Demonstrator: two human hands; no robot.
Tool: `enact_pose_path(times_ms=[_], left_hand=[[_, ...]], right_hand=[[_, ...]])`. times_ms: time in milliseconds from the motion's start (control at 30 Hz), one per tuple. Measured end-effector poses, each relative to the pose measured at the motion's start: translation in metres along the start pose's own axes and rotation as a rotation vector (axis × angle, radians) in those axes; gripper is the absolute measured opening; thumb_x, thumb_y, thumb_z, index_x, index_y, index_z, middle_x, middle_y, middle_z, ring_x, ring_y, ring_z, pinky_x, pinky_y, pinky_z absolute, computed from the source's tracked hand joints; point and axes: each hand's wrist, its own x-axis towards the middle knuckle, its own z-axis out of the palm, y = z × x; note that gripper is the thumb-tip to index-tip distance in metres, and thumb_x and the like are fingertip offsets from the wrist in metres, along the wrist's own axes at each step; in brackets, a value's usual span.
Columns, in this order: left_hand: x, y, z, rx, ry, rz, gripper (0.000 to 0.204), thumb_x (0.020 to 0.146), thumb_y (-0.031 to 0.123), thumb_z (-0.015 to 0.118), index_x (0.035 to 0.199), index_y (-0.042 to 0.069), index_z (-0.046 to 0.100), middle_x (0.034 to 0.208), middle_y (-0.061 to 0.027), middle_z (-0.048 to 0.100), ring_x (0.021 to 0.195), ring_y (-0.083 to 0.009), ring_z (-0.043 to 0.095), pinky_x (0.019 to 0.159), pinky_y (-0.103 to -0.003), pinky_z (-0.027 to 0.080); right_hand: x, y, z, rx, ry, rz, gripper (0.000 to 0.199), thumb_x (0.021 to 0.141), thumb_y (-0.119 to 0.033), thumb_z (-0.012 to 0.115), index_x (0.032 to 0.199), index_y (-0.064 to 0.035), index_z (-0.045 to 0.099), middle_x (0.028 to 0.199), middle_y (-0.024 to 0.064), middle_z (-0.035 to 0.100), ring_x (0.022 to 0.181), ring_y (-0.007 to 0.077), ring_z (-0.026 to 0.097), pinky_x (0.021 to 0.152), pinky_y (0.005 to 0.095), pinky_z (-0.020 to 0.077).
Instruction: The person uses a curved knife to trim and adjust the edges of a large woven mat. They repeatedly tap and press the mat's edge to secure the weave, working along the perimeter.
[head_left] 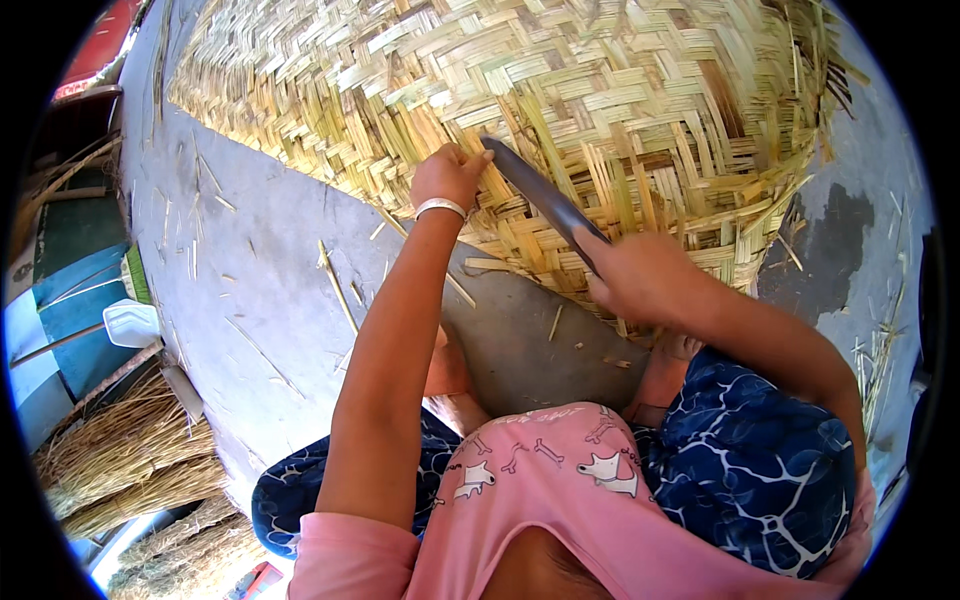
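Right hand is gripping a long dark flat-bladed knife, angling it across the edge of the large pale woven bamboo mat on the grey concrete floor. Left hand is pinching strips shut. Seemingly trimming or tamping; next calls for steady pressure.

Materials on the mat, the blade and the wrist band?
Woven mat: flat split strips, likely bamboo or cane, matte straw yellow-green with frayed ends. Blade in the right hand: dark grey metal by its dull sheen, probably steel. Band on the left hand wrist: pale, shiny, metal or plastic, cannot tell.
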Motion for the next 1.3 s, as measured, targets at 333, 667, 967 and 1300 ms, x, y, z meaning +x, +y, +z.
enact_pose_path(times_ms=[333, 667, 967, 1300], left_hand=[[-0.005, 0.012, 0.011, -0.562, -0.083, 0.039, 0.033, 0.086, 0.028, 0.066, 0.101, -0.002, 0.061, 0.077, -0.0122, 0.067, 0.061, -0.0193, 0.064, 0.057, -0.032, 0.051], [-0.007, 0.026, -0.005, -0.874, -0.934, -0.215, 0.016, 0.091, 0.019, 0.063, 0.101, 0.008, 0.057, 0.08, 0.0014, 0.063, 0.061, -0.0078, 0.061, 0.05, -0.02, 0.047], [-0.024, 0.005, -0.003, -0.931, -0.674, -0.203, 0.017, 0.087, 0.02, 0.068, 0.092, 0.005, 0.06, 0.07, -0.0001, 0.062, 0.057, -0.0086, 0.062, 0.05, -0.021, 0.049], [-0.037, 0.011, 0.017, -0.979, -0.359, -0.234, 0.013, 0.085, 0.012, 0.067, 0.082, 0.003, 0.057, 0.069, -0.0045, 0.062, 0.054, -0.0117, 0.061, 0.046, -0.023, 0.049]], right_hand=[[-0.081, 0.045, -0.019, 0.979, -0.002, -0.06, 0.061, 0.083, -0.008, 0.057, 0.141, -0.0052, 0.039, 0.118, 0.0101, 0.058, 0.106, 0.0144, 0.054, 0.091, 0.0283, 0.0424], [-0.071, 0.055, -0.006, 1.2, 0.049, -0.194, 0.057, 0.086, -0.005, 0.059, 0.14, -0.0054, 0.041, 0.114, 0.0027, 0.057, 0.098, 0.0074, 0.051, 0.086, 0.0231, 0.0422], [-0.063, 0.057, -0.01, 1.189, -0.07, -0.102, 0.061, 0.082, -0.003, 0.057, 0.141, -0.0037, 0.04, 0.128, 0.0053, 0.052, 0.111, 0.01, 0.049, 0.093, 0.0251, 0.0393], [-0.027, 0.049, -0.008, 1.044, -0.152, -0.14, 0.057, 0.085, -0.015, 0.058, 0.139, -0.0032, 0.043, 0.108, 0.0034, 0.059, 0.09, 0.0104, 0.053, 0.078, 0.0266, 0.0443]])
